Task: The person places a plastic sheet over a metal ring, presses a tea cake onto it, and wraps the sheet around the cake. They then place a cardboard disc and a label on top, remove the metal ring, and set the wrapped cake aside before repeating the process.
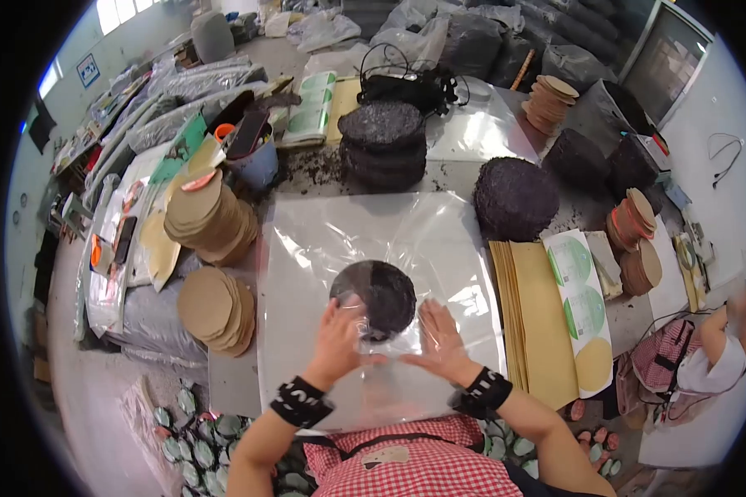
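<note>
A round dark disc (389,298) lies near the middle of a clear plastic sheet (307,240) on the table. My left hand (340,338) rests at the disc's lower left edge, fingers spread, with some film over or under the fingertips. At the disc's right side is my right hand (442,340), its fingers stretched out and thumb pointing inward. Neither hand is closed round anything. Black bands circle both wrists.
Stacked dark discs (383,149) and another dark disc pile (515,199) stand behind the sheet. Brown round card stacks (215,311) are at left, brown paper sheets (535,323) at right. A blue cup (257,161) holds tools. Another person (704,356) sits at far right.
</note>
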Demonstrator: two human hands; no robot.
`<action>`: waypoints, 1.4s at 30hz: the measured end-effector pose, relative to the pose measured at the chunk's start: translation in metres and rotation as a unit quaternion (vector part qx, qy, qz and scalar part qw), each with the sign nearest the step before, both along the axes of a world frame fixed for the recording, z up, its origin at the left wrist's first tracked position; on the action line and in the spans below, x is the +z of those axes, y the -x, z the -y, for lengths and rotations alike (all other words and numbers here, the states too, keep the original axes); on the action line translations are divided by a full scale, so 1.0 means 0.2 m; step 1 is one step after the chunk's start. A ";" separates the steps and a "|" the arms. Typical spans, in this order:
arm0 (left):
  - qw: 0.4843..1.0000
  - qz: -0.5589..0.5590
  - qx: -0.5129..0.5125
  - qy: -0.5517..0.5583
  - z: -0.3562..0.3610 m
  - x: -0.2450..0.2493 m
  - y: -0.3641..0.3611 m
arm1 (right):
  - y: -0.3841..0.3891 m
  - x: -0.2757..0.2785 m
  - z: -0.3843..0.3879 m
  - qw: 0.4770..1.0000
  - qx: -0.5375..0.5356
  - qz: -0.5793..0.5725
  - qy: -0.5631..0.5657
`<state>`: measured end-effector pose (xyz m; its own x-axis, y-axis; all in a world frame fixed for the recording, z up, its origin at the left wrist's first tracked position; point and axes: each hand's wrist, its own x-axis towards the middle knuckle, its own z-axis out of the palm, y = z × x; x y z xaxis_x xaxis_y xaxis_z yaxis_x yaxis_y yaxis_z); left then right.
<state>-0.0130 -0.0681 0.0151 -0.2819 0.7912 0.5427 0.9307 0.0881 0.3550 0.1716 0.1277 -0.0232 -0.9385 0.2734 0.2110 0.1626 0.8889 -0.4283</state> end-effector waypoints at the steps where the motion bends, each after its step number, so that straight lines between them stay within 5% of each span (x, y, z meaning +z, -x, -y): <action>1: 0.999 0.027 0.015 0.012 -0.07 -0.02 0.00 | 0.05 0.00 0.01 0.999 0.010 0.018 -0.039; 4: 0.984 0.103 0.105 0.102 -0.15 -0.13 0.03 | 0.11 -0.16 -0.04 0.964 -0.056 -0.150 0.212; 5: 0.981 0.098 0.132 0.103 -0.18 -0.11 0.00 | 0.19 -0.17 -0.05 0.877 -0.159 -0.187 0.414; 8: 0.970 0.153 0.169 0.090 -0.20 -0.05 -0.08 | 0.41 0.21 0.02 0.912 -0.172 -0.187 0.323; 11: 0.954 0.221 0.174 0.107 -0.16 -0.09 -0.02 | 0.55 0.14 0.11 0.967 -0.071 -0.232 0.077; 15: 0.970 0.193 0.136 -0.054 0.03 0.01 0.07 | 0.51 0.06 0.10 0.993 -0.030 -0.114 0.007; 18: 0.840 0.503 0.066 -0.191 -0.07 -0.10 0.24 | 0.52 0.12 0.11 0.997 -0.034 -0.010 -0.072; 21: 0.964 0.249 0.052 -0.070 -0.20 0.04 0.08 | 0.47 0.12 0.01 0.995 0.092 -0.028 0.037; 23: 0.988 0.143 0.034 -0.055 -0.26 0.04 -0.02 | 0.41 0.20 -0.20 0.951 0.244 -0.031 0.187; 24: 0.988 0.142 0.041 -0.050 -0.27 0.01 -0.01 | 0.38 0.34 -0.26 0.927 0.219 0.026 0.303; 25: 0.988 0.144 0.044 -0.039 -0.27 -0.04 -0.01 | 0.40 0.34 -0.28 0.878 0.039 -0.058 0.474; 26: 0.987 0.150 0.044 -0.025 -0.25 -0.09 -0.02 | 0.40 0.33 -0.28 0.764 -0.149 -0.136 0.612; 27: 0.991 0.128 0.041 -0.028 -0.27 -0.07 -0.02 | 0.42 0.26 -0.27 0.792 -0.170 -0.206 0.549; 29: 0.957 0.281 0.068 -0.028 -0.24 -0.04 -0.09 | 0.59 0.10 -0.25 0.825 -0.197 -0.343 0.403; 31: 0.939 0.327 0.061 -0.085 -0.23 -0.07 -0.06 | 0.60 0.22 -0.03 0.779 -0.043 -0.294 0.553; 32: 0.914 0.379 0.035 -0.137 -0.22 -0.09 -0.02 | 0.57 0.30 0.04 0.863 0.022 -0.249 0.440; 34: 0.842 0.485 -0.013 -0.237 -0.20 -0.06 0.00 | 0.53 0.31 0.01 0.914 0.233 -0.288 0.165; 37: 0.951 0.282 0.005 -0.128 -0.19 -0.04 0.00 | 0.44 0.09 -0.06 0.880 0.077 -0.147 0.446; 40: 0.988 0.142 0.061 0.016 -0.23 -0.08 -0.06 | 0.49 0.24 0.08 0.847 -0.126 -0.283 0.433; 42: 0.986 0.141 0.076 0.055 -0.26 -0.07 -0.05 | 0.51 0.16 0.21 0.879 -0.072 -0.286 0.374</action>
